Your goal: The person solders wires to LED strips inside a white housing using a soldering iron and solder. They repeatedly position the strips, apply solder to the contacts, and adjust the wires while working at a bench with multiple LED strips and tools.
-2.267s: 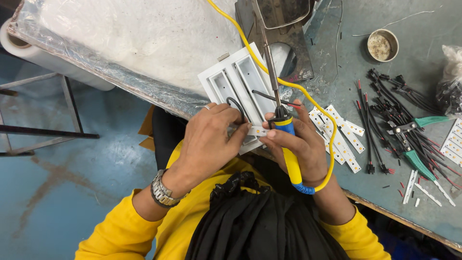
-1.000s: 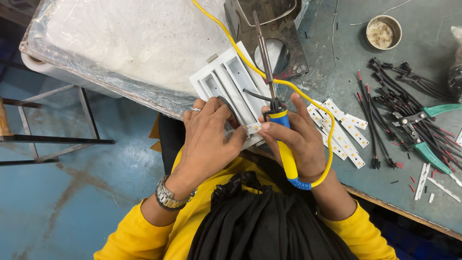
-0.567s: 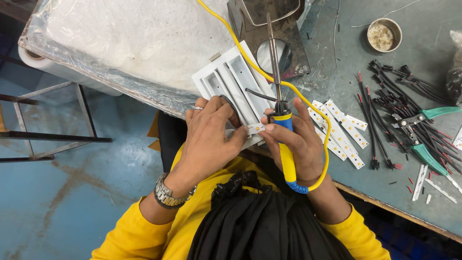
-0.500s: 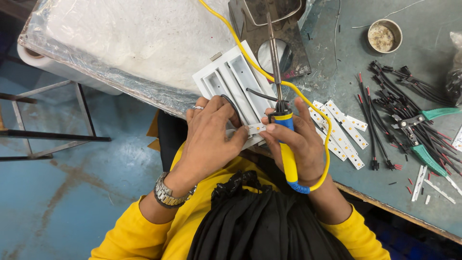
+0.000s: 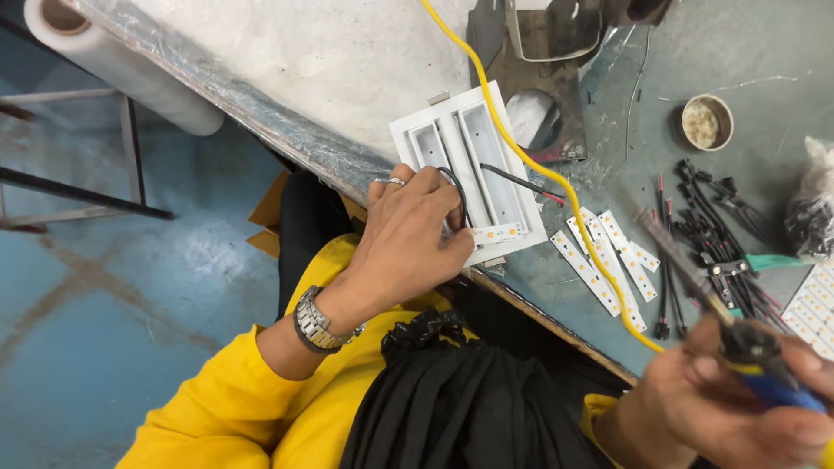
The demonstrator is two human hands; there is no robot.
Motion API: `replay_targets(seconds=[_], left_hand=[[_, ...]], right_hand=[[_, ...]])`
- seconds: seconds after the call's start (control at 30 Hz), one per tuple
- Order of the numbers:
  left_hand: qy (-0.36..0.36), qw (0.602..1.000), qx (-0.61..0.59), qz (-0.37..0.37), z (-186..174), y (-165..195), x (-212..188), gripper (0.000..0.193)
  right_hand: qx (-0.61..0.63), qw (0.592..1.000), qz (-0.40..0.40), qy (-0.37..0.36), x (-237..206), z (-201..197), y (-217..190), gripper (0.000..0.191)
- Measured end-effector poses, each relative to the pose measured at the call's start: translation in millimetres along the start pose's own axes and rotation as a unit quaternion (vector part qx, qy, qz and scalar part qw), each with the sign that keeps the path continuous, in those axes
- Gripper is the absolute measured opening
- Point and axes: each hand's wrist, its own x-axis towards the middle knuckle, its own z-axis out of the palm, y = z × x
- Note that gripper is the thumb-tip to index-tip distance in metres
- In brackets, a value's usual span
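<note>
Our left hand [image 5: 408,239] pins the white light housing [image 5: 465,165], fingers curled on its black wire [image 5: 458,193]. Our right hand [image 5: 738,408] grips the soldering iron [image 5: 695,282], blurred beside the LED strips [image 5: 604,260]; its hot tip could scorch them.

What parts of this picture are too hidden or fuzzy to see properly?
- Head view: the soldering iron in the right hand is motion-blurred; its tip cannot be made out.
- The right hand is cut off by the bottom and right edges.
- The left hand covers the near corner of the white fixture.
- The contents of the small round tin are too small to tell.
</note>
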Motion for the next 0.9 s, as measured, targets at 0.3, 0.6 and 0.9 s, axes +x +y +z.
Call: replay_targets(seconds=[0.3,0.6,0.9], left_hand=[[0.010,1.000,0.000,0.009,4,-2,0,0.014],[0.021,1.000,-0.001,0.018,5,-2,0,0.014],[0.017,1.000,0.003,0.017,4,-1,1,0.013]], right_hand=[[-0.117,0.987,0.012,-0.114,12,54,-30,0.031],[-0.269,0.932,0.018,-0.241,47,110,-45,0.024],[-0.273,0.905,-0.023,-0.325,56,119,-46,0.019]])
